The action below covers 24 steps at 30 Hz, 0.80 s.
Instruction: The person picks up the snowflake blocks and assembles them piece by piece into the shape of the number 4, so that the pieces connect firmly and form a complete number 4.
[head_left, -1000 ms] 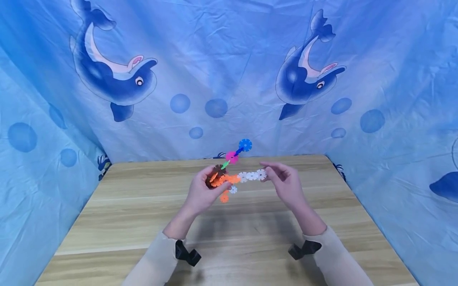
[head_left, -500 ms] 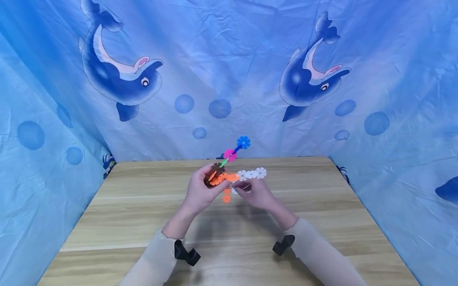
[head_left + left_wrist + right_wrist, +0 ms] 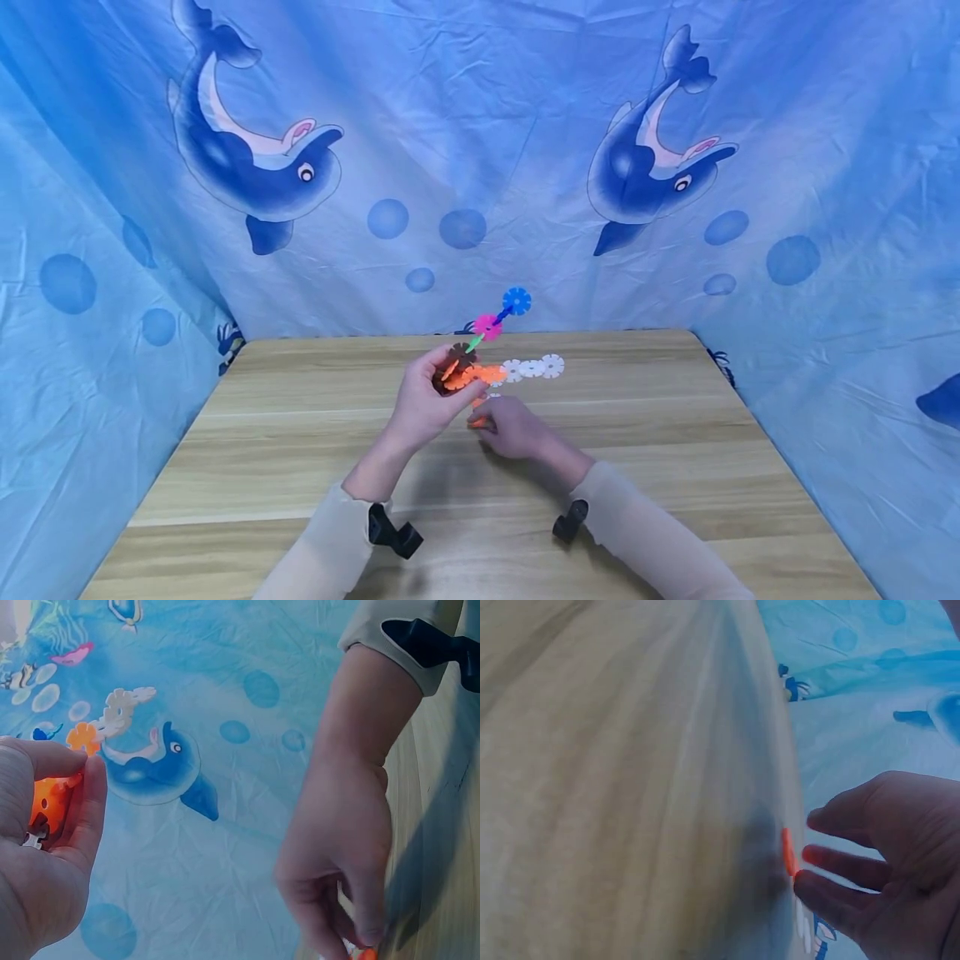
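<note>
My left hand [image 3: 427, 404] grips a chain of interlocking snowflake discs above the table. Its orange discs [image 3: 491, 374] sit at the fingertips and lead into a row of white discs [image 3: 532, 367] stretching right. A second branch slants up from a brown disc [image 3: 462, 356] through green and a pink disc [image 3: 487, 327] to a blue disc [image 3: 517, 300]. My right hand [image 3: 517, 427] is low over the table, fingertips right at a loose orange disc [image 3: 788, 853]. In the right wrist view its thumb and fingers are apart. Loose white discs [image 3: 803, 926] lie beside the orange one, partly hidden.
The wooden table [image 3: 300, 467] runs back to a blue dolphin-print cloth [image 3: 480, 150], which also hangs at both sides. A black wrist mount [image 3: 395, 532] is on the left sleeve and another black mount [image 3: 570, 522] on the right one.
My right hand has let go of the end of the white row and moved left and down to the loose discs on the table. The left hand keeps hold of the chain, nearly still.
</note>
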Tool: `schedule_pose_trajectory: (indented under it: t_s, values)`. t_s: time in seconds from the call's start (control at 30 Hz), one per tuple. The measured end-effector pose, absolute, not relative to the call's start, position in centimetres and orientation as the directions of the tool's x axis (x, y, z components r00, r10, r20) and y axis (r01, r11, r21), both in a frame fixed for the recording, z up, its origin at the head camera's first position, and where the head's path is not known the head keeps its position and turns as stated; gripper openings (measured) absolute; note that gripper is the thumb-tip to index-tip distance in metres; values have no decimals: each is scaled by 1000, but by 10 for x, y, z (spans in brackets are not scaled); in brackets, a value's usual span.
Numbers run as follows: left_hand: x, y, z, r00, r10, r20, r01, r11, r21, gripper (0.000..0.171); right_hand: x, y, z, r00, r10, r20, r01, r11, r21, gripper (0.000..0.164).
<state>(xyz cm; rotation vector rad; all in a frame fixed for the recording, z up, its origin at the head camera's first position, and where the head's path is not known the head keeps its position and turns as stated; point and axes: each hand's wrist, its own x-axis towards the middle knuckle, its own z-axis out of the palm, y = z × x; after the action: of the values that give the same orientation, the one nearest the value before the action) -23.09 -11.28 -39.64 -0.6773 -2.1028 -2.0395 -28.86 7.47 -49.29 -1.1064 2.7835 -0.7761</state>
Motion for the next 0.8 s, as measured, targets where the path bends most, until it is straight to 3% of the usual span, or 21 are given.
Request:
schedule_pose_trajectory:
  t_s: [0.23, 0.4, 0.8]
  values:
    - [-231, -112, -396, -892, 223, 393, 406, 14, 914, 34, -287, 75, -496, -763, -643, 72, -614, 684, -395, 27]
    - [-231, -110, -396, -894, 215, 393, 416, 77, 906, 37, -287, 78, -497, -760, -644, 92, -629, 691, -357, 17]
    - [-231, -108, -396, -902, 218, 372, 392, 54, 919, 39, -284, 88, -496, -818, -574, 37, -524, 717, -460, 15]
